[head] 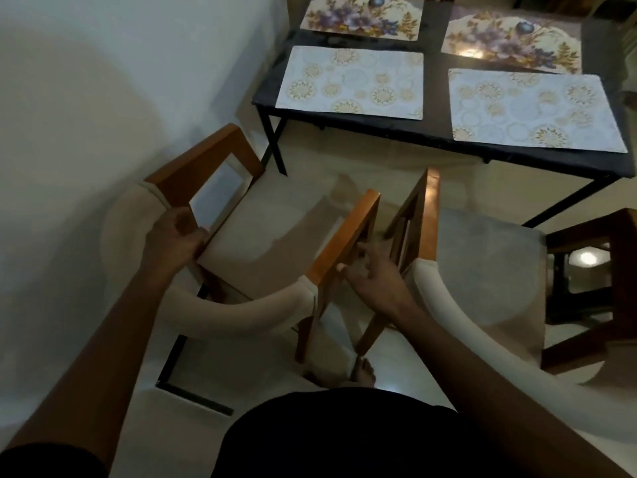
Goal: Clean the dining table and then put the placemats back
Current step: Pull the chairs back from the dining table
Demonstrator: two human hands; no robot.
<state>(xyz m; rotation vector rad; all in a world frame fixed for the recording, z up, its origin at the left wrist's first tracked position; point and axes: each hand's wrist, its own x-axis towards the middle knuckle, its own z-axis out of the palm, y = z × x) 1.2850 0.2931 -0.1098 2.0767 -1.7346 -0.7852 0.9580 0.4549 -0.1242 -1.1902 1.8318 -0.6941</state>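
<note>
Four placemats (351,82) are laid on the dark surface (435,60); judged thin, light, bendable, best lifted by an edge. Left grip (175,236) is clamped on a chair arm (206,160), right grip (375,277) loosely apart.

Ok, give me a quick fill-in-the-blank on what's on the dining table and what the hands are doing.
The black dining table carries ___ rectangular placemats.
The two far floral placemats show ___ flowers.
The left hand grips a wooden armrest of the cream-cushioned ___.
Missing words: four; purple; chair.
</note>
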